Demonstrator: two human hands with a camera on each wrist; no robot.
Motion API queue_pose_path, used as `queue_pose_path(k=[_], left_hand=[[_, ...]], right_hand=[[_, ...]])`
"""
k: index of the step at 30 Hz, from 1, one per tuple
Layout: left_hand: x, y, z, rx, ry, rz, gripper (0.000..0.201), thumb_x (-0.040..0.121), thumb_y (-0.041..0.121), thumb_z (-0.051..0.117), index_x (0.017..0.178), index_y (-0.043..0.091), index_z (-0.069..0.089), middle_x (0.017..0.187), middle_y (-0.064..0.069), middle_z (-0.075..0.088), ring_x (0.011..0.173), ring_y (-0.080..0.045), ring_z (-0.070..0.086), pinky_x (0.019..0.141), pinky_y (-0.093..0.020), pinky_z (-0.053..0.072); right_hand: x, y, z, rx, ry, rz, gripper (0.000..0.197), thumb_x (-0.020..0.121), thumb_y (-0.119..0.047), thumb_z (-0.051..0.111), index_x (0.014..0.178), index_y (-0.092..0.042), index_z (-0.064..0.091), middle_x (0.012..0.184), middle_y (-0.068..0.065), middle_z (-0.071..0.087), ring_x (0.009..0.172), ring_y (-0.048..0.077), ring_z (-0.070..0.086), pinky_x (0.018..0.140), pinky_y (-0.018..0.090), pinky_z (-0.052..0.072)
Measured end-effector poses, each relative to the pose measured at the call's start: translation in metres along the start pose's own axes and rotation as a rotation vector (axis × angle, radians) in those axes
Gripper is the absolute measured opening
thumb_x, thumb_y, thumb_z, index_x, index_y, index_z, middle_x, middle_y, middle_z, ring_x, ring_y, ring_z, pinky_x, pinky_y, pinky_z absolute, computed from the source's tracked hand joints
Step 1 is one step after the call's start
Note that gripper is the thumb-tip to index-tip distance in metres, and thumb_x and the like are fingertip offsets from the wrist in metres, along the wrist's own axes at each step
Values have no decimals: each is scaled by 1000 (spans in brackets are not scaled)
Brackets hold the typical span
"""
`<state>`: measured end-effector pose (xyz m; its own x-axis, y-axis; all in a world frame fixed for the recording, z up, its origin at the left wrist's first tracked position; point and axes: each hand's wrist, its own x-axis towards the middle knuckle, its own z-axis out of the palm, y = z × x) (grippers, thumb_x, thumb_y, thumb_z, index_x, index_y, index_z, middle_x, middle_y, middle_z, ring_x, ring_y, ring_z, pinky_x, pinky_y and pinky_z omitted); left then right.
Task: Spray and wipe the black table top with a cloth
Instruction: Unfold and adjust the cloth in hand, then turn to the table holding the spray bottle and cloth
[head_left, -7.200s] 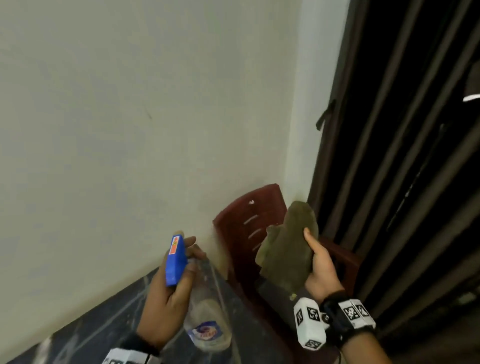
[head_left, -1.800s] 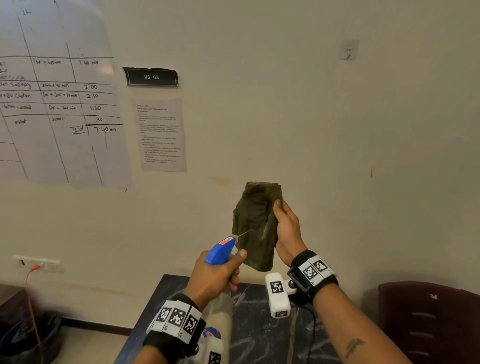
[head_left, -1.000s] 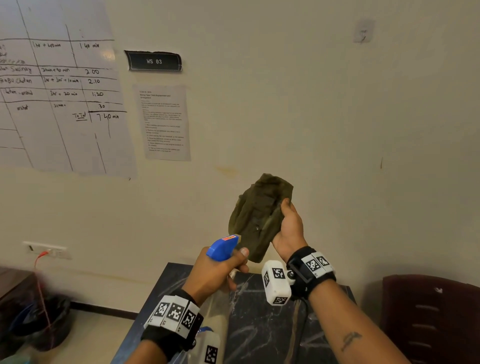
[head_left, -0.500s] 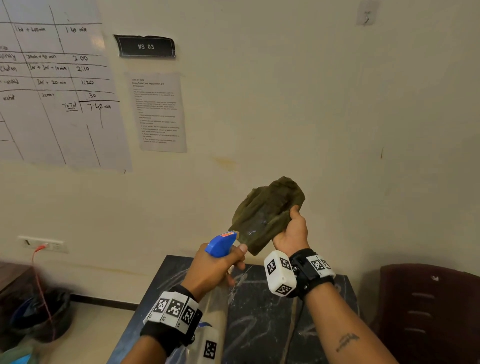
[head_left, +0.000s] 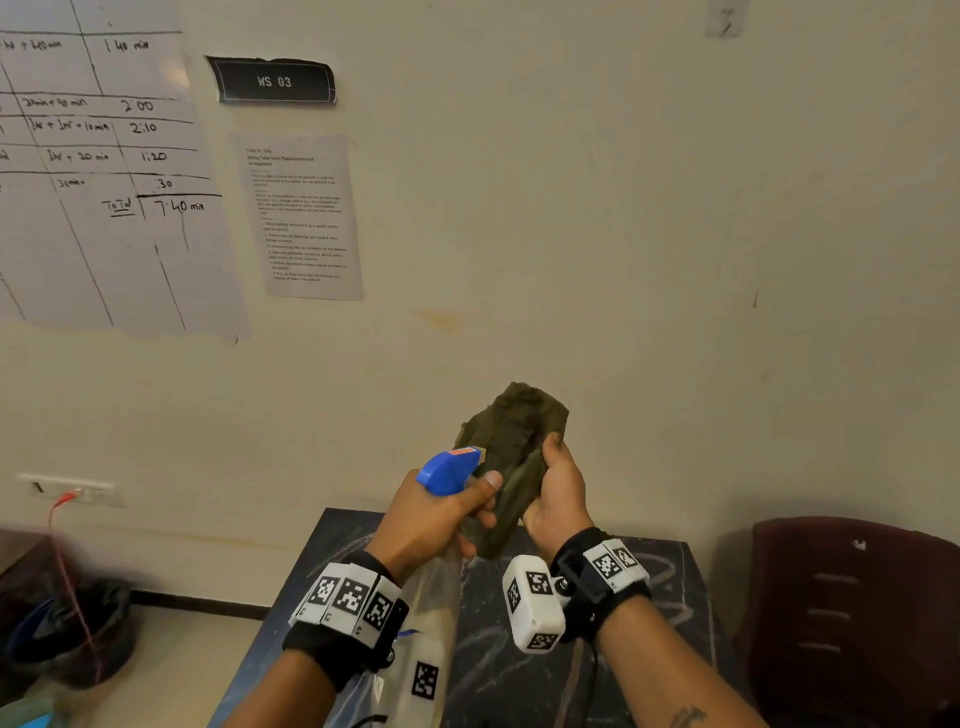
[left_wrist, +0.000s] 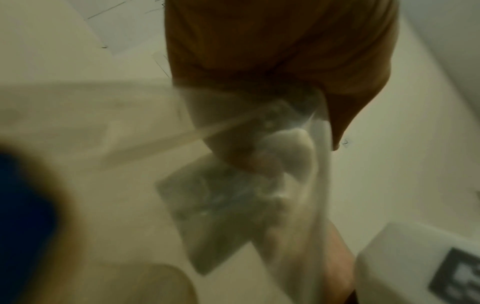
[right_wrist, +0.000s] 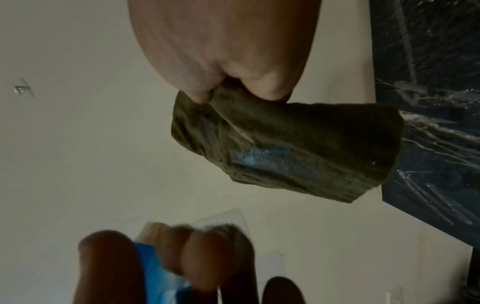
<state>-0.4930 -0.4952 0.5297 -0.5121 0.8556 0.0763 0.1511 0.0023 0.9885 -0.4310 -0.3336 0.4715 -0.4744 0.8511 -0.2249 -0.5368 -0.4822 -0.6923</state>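
left hand (head_left: 434, 514): grips clear plastic spray bottle with blue trigger head (head_left: 448, 470) | right hand (head_left: 558, 491): grips folded olive-green cloth (head_left: 511, 431), wet patch showing | both above black marbled table top (head_left: 649, 597)

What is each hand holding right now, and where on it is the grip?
The left hand grips the spray bottle around its neck, just below the blue trigger head. The right hand holds the folded green cloth by its side edge, thumb on top.
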Motion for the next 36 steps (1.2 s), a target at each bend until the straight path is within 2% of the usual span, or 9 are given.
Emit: queue_pose_path(k=[3,7,13,17,22,27,30,34,36], left_hand=[[4,-5,-2,77,-25,-55,35,93,34,70,71,8,63,60,-9,64,44,-19,59,49,-24,50],[7,-14,-2,158,-20,-101,39,91,38,71,68,9,61,54,-7,62,47,-19,59,54,-26,53],[5,-23,-12,96,-5,-54,31,92,38,70,89,7,71,76,-9,75,57,-27,66,55,-32,57],[-2,-46,-38,61,119,-103,27,93,35,69,81,11,70,76,-10,75,60,-23,66,57,-31,56],[-16,-117,-93,159,226,-287,40,93,38,70,82,0,71,76,-16,74,58,-24,66,60,-35,57],[-42,-164,-122,215,283,-450,37,94,38,67,87,1,69,73,-11,74,52,-18,67,47,-21,51],[-50,-181,-132,197,342,-507,36,94,38,69,87,2,70,73,-9,75,50,-18,67,46,-21,50],[-52,-194,-136,208,346,-526,39,95,41,66,83,4,68,73,-11,74,50,-16,64,49,-24,50],[-50,-196,-136,196,349,-557,38,94,41,67,80,6,67,65,-8,70,50,-17,63,50,-25,52]], right_hand=[[0,4,-5,-39,8,-5,41,103,-42,43,127,-16,64,121,19,70,109,41,68,101,60,48],[-5,-3,-3,-83,-8,-42,37,105,-39,43,125,-16,65,116,15,72,104,36,71,93,53,54],[-15,-12,-4,-166,-47,-78,34,105,-38,44,124,-20,65,116,12,73,106,34,70,92,54,55],[-25,-20,-25,-200,-55,-91,31,104,-35,48,126,-21,64,118,12,72,110,34,69,95,57,53],[-38,-21,-58,-185,11,-130,30,105,-32,46,127,-21,64,119,12,71,111,33,68,96,55,52],[-52,-8,-89,-210,81,-114,31,104,-36,47,129,-27,63,123,6,71,112,28,68,86,47,55],[-59,6,-100,-211,115,-102,34,104,-35,46,134,-26,60,126,5,69,113,27,68,84,45,59],[-68,16,-105,-204,165,-100,33,105,-33,46,133,-26,61,127,4,69,116,28,65,96,52,52],[-71,19,-106,-205,186,-103,33,105,-33,46,134,-25,60,128,5,68,118,29,65,95,53,53]])
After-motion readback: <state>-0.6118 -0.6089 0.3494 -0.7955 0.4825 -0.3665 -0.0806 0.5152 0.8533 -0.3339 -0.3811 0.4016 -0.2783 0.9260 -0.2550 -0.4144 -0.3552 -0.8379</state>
